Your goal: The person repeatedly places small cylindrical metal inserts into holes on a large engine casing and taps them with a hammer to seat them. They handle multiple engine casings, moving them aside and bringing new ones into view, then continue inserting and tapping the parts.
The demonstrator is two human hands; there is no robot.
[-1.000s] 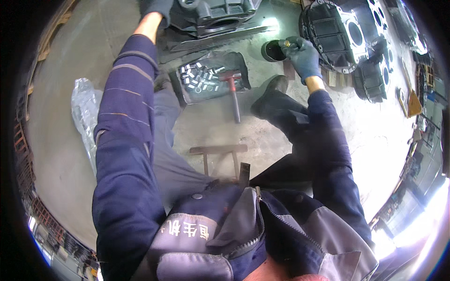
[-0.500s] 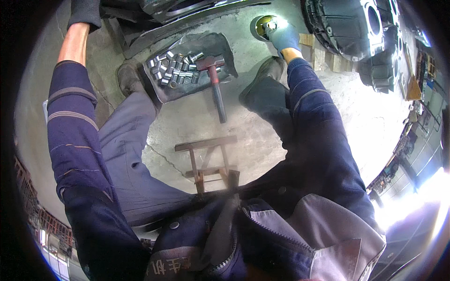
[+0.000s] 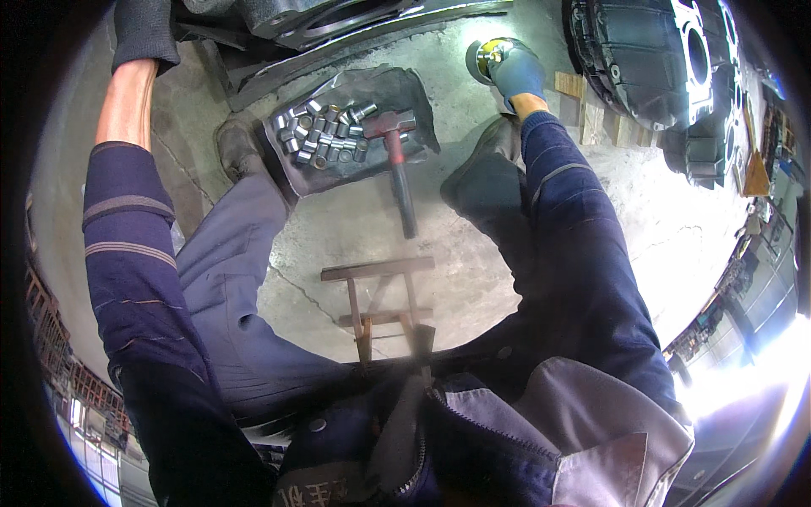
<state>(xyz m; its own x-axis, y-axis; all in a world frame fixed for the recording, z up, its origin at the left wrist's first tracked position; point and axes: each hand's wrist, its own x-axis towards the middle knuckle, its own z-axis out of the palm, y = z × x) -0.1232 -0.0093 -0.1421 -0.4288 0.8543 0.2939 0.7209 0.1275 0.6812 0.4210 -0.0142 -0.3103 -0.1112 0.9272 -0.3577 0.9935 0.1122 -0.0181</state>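
Observation:
My right hand (image 3: 517, 73), in a blue-grey glove, is wrapped round a round lamp with a yellow front (image 3: 490, 56), held low over the floor beyond my right shoe. A bright patch of light falls on the floor around it. My left hand (image 3: 144, 32), in a dark knitted glove, reaches to the upper left edge of the view. Its fingers are cut off there, so what it touches is hidden. It is nearest to a large dark metal casting (image 3: 304, 19) at the top.
Between my feet stands a dark tray (image 3: 397, 84) with several shiny metal cylinders (image 3: 325, 135). A red-headed hammer (image 3: 397, 160) lies across its edge. A small wooden stool (image 3: 378, 270) is nearer me. Black castings (image 3: 629, 55) rest on wooden blocks (image 3: 591, 118) at the right.
My right hand has shifted slightly nearer with the lamp, and the bright light now falls on its left side. The whole view has moved a little; my left hand stays at the upper left.

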